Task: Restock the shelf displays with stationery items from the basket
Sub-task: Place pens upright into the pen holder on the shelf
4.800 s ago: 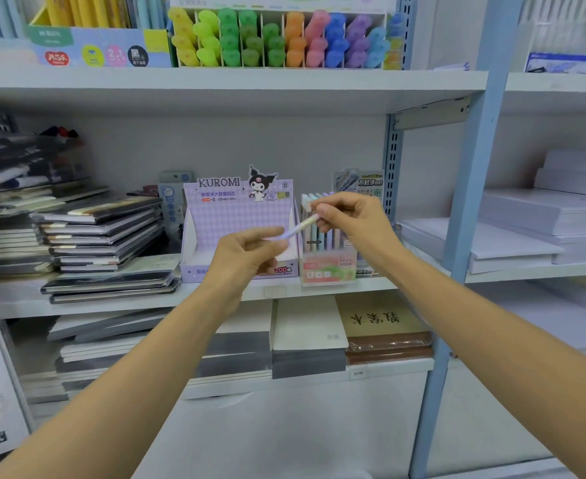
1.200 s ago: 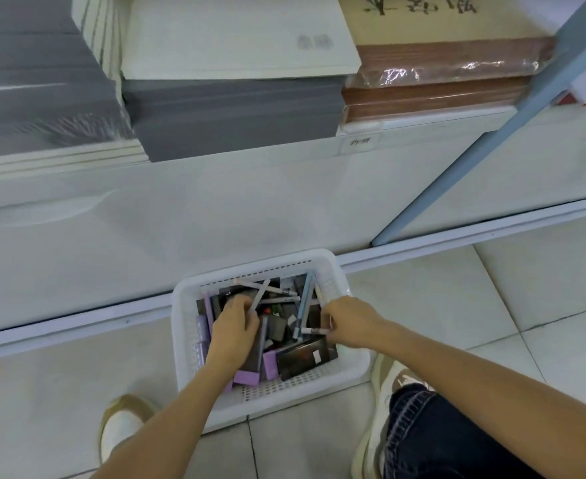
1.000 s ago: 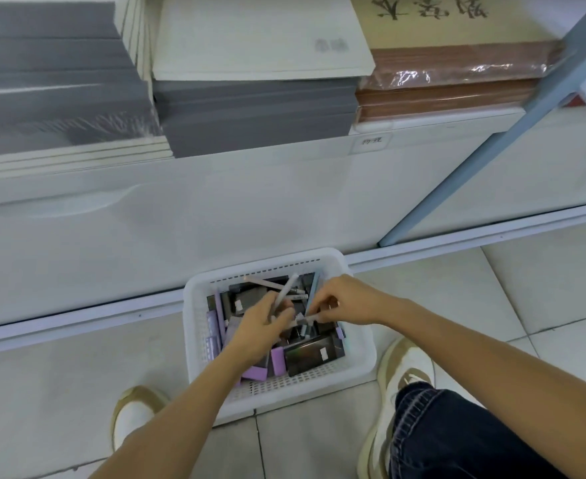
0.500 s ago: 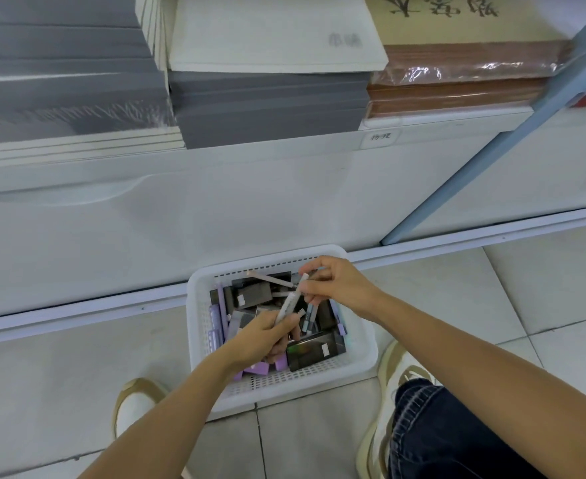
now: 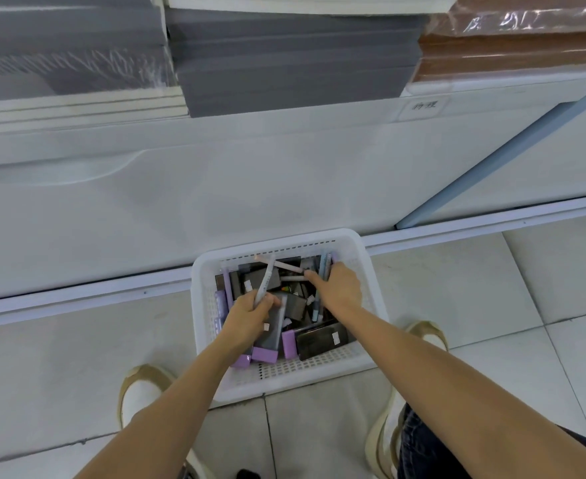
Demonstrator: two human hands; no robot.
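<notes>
white pen (image 5: 263, 284) is gripped in left hand (image 5: 248, 318); hold of right hand (image 5: 339, 288) cannot be told; pink pen (image 5: 286, 266) just beyond it is best pinched singly.

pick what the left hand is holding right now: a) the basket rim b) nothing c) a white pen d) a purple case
c: the left hand grips a white pen by its lower end, and the pen sticks up over the items in the white basket.
</notes>
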